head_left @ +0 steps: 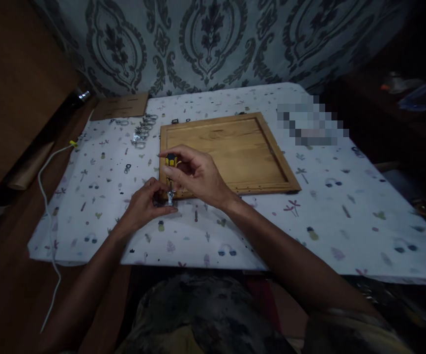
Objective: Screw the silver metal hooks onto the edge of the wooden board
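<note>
A wooden cabinet door (231,142) with a raised frame lies flat on the patterned cloth. At its near left corner, a metal cabinet hinge (170,198) sits between the thumb and fingers of my left hand (144,202), which is closed about it. My right hand (200,174) grips a short yellow-and-black screwdriver (171,160) by its handle, above the hinge. The screwdriver stands upright, its shaft pointing down at the hinge; whether its tip touches a screw is too small to tell. Part of the door's near edge is hidden behind my right hand.
Several more metal hinges (142,130) lie left of the door, near a sheet of brown cardboard (120,105). A white cable (45,189) runs down the table's left side. A patterned wall (213,39) stands behind. A blurred-out item (310,123) lies at the right.
</note>
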`<state>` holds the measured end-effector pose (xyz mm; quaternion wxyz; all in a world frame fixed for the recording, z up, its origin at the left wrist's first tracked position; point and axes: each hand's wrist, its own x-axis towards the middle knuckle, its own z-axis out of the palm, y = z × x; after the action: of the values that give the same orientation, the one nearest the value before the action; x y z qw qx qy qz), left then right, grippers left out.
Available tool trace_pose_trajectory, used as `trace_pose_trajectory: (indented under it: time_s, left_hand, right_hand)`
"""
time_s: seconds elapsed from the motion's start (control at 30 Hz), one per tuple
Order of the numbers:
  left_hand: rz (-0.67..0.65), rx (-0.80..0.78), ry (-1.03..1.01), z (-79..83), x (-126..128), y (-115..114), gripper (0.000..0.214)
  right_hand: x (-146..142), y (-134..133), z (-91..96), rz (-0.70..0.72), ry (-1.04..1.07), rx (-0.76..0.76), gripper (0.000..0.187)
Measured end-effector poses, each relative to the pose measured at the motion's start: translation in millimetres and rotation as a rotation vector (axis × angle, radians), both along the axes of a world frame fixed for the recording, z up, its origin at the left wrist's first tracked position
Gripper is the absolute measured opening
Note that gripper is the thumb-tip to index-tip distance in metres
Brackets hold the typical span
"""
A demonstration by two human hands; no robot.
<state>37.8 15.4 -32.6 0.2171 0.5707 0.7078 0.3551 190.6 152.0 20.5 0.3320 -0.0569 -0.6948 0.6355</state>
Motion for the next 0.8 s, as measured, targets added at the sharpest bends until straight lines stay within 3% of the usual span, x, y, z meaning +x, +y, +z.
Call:
trace_pose_trajectory:
  time_s: [0.57,0.8]
  left_hand:
    - [0.009,-0.005,-0.029,1.5,1.2,0.3,0.046]
    - [0.006,-0.015,-0.020,2.0,0.8,0.2,0.046]
  right_hand:
    - [-1.3,-5.1,-0.6,-0.190,0.093,0.037,0.045]
    - [-1.0,-6.2,-2.3,-0.139,0.067,0.021,0.043]
